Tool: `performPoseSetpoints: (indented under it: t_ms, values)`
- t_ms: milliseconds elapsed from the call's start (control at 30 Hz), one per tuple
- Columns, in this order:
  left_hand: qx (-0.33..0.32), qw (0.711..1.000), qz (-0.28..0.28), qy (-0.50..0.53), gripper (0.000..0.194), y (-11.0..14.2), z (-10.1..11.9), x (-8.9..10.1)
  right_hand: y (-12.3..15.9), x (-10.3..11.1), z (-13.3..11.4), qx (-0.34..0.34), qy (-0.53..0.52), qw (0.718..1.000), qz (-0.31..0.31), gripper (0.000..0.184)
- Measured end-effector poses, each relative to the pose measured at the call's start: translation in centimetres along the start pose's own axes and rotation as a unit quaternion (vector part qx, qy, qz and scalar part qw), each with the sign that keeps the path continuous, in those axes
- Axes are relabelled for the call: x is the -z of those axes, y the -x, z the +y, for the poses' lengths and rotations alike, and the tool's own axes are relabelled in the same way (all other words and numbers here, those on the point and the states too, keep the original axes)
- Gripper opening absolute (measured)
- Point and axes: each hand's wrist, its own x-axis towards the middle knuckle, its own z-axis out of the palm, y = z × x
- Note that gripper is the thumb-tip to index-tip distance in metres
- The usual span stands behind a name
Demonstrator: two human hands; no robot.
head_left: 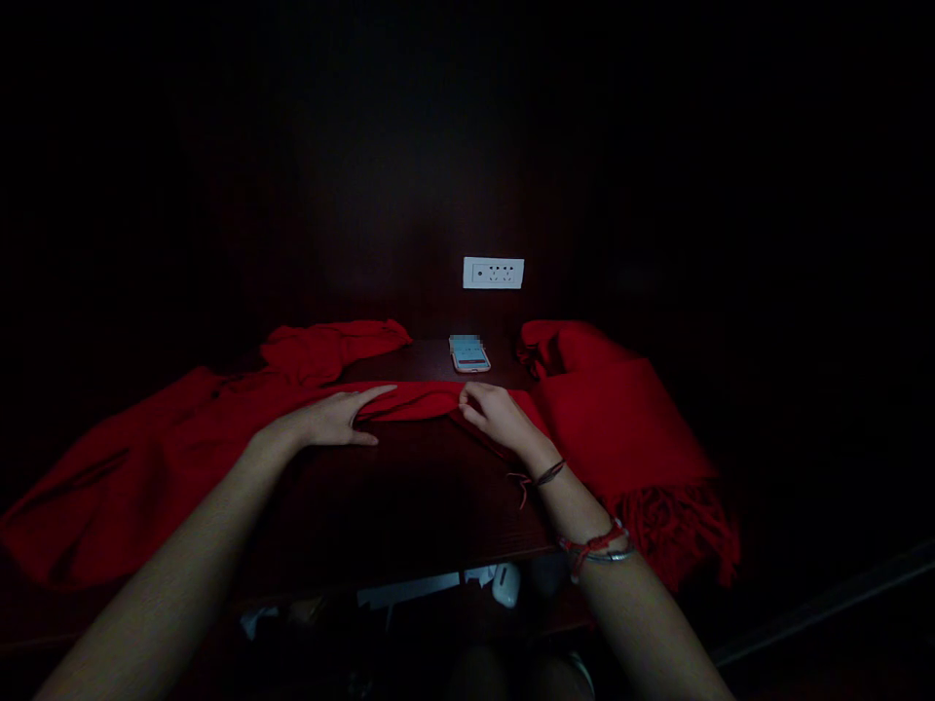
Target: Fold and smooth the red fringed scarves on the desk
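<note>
A red garment (157,453) is spread over the left of a dark tabletop, and a narrow folded strip of it runs across the middle. My left hand (332,417) lies against this strip with thumb and fingers stretched apart. At the strip's right end my right hand (497,414) has its fingers curled in, pinching the red cloth. To the right rests a folded red scarf (620,419) with a fringe at its near end. Whether the strip runs beneath the scarf I cannot tell.
Behind the strip lies a phone (468,353) with a lit screen. A white wall socket (494,274) is on the dark back panel. Under the table's front edge, a white rounded object (505,585) and pale papers (409,590) show dimly. The surroundings are very dark.
</note>
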Motion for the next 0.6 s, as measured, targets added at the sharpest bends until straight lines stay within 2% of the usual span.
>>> performPoseSetpoints:
  t_ms: [133, 200, 300, 400, 467, 533, 600]
  values:
    - [0.096, 0.994, -0.011, -0.049, 0.053, 0.7, -2.2, 0.2, 0.0, 0.5, -0.2, -0.004, -0.02, 0.999, 0.047, 0.006]
    - [0.087, 0.994, 0.039, -0.046, 0.049, 1.3, -3.2, 1.0, 0.1, 0.8, -0.3, -0.001, -0.033, 0.997, 0.071, 0.006]
    - [0.045, 0.986, 0.159, -0.012, 0.046, 2.5, -3.9, 2.7, 0.1, 1.2, -0.1, -0.013, -0.04, 0.995, 0.095, 0.005]
    - [0.101, 0.968, 0.229, -0.034, 0.046, 3.3, -4.3, 3.7, 0.2, 1.5, 0.5, -0.046, -0.03, 0.991, 0.124, 0.005]
    - [0.173, 0.957, 0.222, -0.077, 0.048, 3.6, -4.5, 3.5, 0.2, 1.6, 1.0, -0.066, -0.02, 0.989, 0.133, 0.005]
    - [0.239, 0.949, 0.18, -0.104, 0.051, 3.9, -4.4, 2.6, 0.2, 1.5, 1.4, -0.081, -0.013, 0.989, 0.127, 0.004]
    - [0.265, 0.944, 0.155, -0.123, 0.053, 4.5, -3.9, 1.7, 0.2, 1.3, 1.7, -0.093, -0.013, 0.989, 0.115, 0.006]
